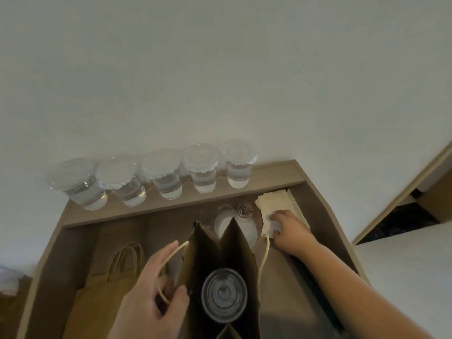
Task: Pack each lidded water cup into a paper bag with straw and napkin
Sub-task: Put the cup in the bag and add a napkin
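Napkin pickup, bag held open

My right hand is on the napkin stack, fingers and thumb pinching the top sheet, beyond and right of the paper bag. My left hand pinches the bag's left rim and handle. The lidded cup already stands inside, so I reckon the napkin comes back and leftward to that mouth, and the right hand is nearer.
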